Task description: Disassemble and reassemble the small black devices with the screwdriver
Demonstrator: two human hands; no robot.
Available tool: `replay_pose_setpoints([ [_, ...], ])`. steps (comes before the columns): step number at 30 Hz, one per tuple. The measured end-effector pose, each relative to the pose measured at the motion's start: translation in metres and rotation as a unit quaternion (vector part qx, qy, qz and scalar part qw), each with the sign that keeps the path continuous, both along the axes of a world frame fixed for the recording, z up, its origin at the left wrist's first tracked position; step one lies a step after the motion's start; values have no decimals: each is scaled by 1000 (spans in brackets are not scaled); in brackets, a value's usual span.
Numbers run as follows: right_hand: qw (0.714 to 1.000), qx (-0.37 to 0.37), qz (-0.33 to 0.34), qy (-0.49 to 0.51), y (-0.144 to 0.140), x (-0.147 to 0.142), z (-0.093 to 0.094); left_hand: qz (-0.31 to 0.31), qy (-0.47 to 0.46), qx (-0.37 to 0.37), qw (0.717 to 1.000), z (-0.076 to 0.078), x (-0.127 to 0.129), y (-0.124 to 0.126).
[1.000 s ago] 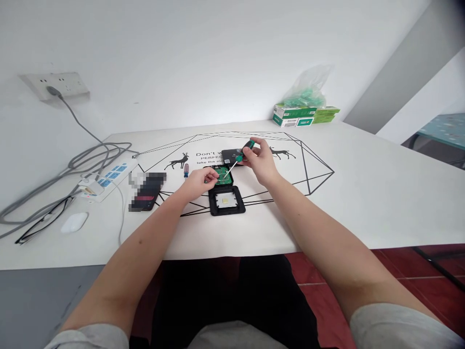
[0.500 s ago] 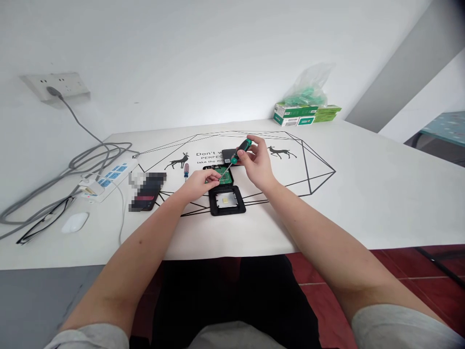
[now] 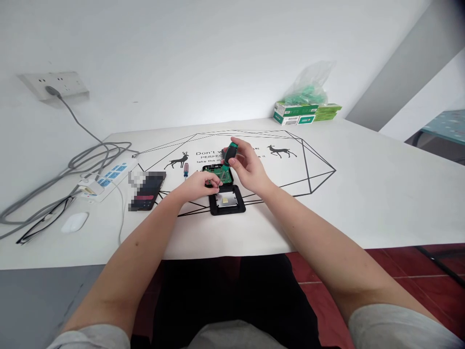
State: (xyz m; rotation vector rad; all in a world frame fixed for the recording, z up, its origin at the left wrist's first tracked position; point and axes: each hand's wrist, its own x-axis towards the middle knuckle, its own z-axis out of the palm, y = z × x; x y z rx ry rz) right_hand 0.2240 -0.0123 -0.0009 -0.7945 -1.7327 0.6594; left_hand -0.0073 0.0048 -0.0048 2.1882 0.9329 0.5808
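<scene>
Screwdriver (image 3: 228, 154) now steeper — right hand (image 3: 247, 167) nearer, left hand (image 3: 198, 185) unmoved

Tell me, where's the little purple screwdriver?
The small purple-handled screwdriver lies on the white table, left of the green circuit board, beside the black phone.

Right hand (image 3: 249, 169) grips green-handled screwdriver (image 3: 228, 156), tip down on green circuit board (image 3: 220, 174). Left hand (image 3: 198, 185) rests at board's left edge. Black housing (image 3: 227, 199) lies just nearer; phone (image 3: 147, 190) further left.
</scene>
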Motion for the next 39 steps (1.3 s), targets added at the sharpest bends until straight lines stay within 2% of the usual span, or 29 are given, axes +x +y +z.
replay_pose_setpoints([
  [4,999,44,7,-31,-8,-9,0,-26,19,-9,999,5,-1,-3],
  [10,994,74,2,-78,-14,-17,2,-23,69,-10,997,8,0,-4],
  [18,988,131,-17,-81,-9,-18,-1,-27,83,-2,996,12,0,-7],
  [23,989,124,-7,-84,-13,-17,1,-20,71,12,997,11,-3,-6],
  [26,989,131,2,-72,-16,-14,3,27,50,47,997,9,-6,-1],
  [28,987,140,-8,-72,-16,-12,5,98,55,90,990,6,-8,4],
  [31,986,147,-33,-79,-16,-10,8,229,101,145,957,2,-12,12],
  [33,986,143,-43,-72,-15,-9,8,284,149,154,935,-1,-14,17],
  [39,996,92,-20,2,-13,-7,5,333,252,150,896,-5,-14,21],
])
